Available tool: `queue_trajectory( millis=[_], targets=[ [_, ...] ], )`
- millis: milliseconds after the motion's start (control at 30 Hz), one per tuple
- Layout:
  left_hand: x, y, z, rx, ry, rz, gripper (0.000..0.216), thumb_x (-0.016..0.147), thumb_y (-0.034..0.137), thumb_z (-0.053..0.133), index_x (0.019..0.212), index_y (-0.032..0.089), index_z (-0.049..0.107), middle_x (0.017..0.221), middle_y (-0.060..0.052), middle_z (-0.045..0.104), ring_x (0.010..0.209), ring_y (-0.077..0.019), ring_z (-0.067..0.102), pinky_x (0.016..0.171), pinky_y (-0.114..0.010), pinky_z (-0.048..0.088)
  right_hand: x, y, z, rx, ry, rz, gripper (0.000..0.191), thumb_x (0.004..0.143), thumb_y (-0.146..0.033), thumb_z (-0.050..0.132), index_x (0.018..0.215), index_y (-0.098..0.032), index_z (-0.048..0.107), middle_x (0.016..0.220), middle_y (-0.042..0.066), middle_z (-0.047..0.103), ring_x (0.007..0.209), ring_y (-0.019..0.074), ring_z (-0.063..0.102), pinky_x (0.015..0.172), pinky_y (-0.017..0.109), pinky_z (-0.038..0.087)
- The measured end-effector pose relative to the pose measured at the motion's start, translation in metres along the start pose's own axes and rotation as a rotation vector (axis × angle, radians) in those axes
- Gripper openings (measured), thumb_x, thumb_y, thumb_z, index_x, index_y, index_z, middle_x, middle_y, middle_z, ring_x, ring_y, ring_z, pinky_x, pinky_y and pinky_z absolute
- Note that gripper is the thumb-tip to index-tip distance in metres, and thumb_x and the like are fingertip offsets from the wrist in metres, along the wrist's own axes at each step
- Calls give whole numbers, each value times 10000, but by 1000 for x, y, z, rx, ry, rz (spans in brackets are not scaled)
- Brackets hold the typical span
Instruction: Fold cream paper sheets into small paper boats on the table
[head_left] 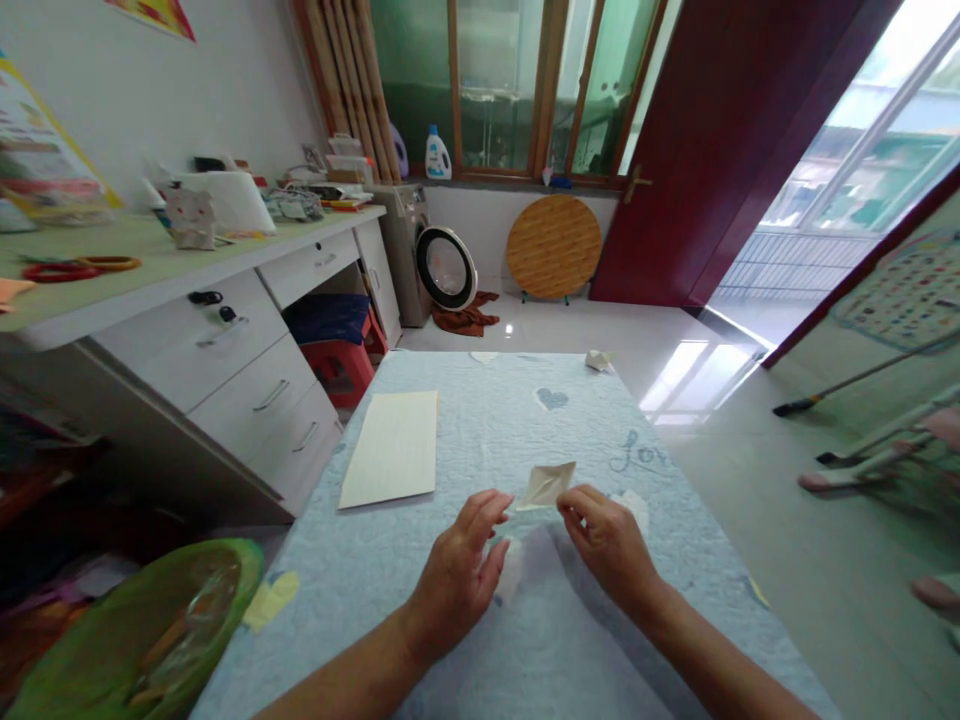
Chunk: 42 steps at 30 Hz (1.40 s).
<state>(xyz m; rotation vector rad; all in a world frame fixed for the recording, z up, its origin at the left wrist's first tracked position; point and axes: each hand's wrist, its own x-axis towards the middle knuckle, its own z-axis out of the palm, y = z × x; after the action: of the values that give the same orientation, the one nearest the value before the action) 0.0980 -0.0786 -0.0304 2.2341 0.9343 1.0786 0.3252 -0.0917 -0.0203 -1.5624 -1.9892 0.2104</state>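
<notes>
A small square of creased, cream-coloured paper (pixel 546 485) is held up over the table by its right corner. My right hand (pixel 607 540) pinches that corner between thumb and fingers. Close to the paper's left side is my left hand (pixel 469 565), its thumb and fingers apart with nothing between them. A flat stack of cream paper sheets (pixel 394 447) lies to the left on the light blue tablecloth (pixel 480 430). Near the far right corner of the table sits a small folded paper piece (pixel 598 360).
A green basket (pixel 251 560) stands at the table's left front. White drawers (pixel 255 345) and a red stool (pixel 341 360) are on the left. Behind are a washing machine (pixel 405 255) with its door open and a round wooden tabletop (pixel 553 245) against the wall.
</notes>
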Motion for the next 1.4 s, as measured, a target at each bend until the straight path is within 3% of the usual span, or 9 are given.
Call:
queue_trajectory(
  millis=[100, 233, 533, 867, 1033, 1167, 1400],
  targets=[
    [-2, -2, -1, 19, -7, 8, 537, 890, 97, 483, 1396, 246, 383, 1257, -95, 568, 1009, -160, 647, 840, -284, 587, 25, 31, -9, 60, 150, 101, 179, 867, -208, 480, 789, -203, 642, 764, 28, 644, 677, 152, 589, 674, 245, 436],
    [-4, -8, -4, 121, -13, 40, 436, 886, 130, 509, 1308, 238, 497, 1248, -95, 616, 1114, -210, 636, 950, -363, 562, 63, 81, -13, 32, 293, 259, 182, 796, -243, 489, 780, -196, 664, 801, 51, 673, 733, 186, 610, 724, 290, 464],
    [-4, -17, -5, 206, -42, 37, 310, 877, 187, 550, 1173, 233, 628, 1161, -99, 686, 1066, -226, 676, 932, -359, 572, 116, 155, -13, -81, 362, 548, 215, 744, -227, 485, 773, -197, 696, 777, 34, 713, 754, 188, 635, 753, 283, 467],
    [-3, -25, -5, 201, -26, 96, 312, 850, 190, 591, 1153, 253, 630, 1111, -61, 710, 1010, -194, 702, 906, -269, 572, 148, 185, -18, -185, 298, 702, 169, 806, -175, 554, 816, -217, 717, 839, 21, 735, 834, 178, 652, 746, 247, 446],
    [-4, -25, -5, 190, -38, 104, 306, 845, 178, 579, 1139, 247, 630, 1093, -62, 714, 990, -186, 708, 882, -242, 575, 156, 192, -13, -204, 239, 736, 123, 904, -225, 584, 913, -180, 698, 933, 38, 717, 885, 174, 656, 807, 307, 495],
    [-3, -24, -7, 188, -45, 113, 324, 843, 165, 581, 1153, 251, 621, 1099, -58, 712, 993, -178, 707, 883, -226, 569, 160, 196, -12, -215, 195, 748, 226, 950, -352, 587, 1041, -155, 650, 1044, 51, 674, 926, 176, 649, 842, 387, 537],
    [-2, -25, -8, 184, -68, 101, 294, 837, 169, 585, 1114, 249, 642, 1081, -59, 711, 985, -177, 707, 873, -217, 571, 162, 200, -12, -234, 174, 744, 267, 953, -350, 585, 1149, -171, 617, 1154, 71, 636, 976, 191, 638, 845, 394, 548]
  ],
)
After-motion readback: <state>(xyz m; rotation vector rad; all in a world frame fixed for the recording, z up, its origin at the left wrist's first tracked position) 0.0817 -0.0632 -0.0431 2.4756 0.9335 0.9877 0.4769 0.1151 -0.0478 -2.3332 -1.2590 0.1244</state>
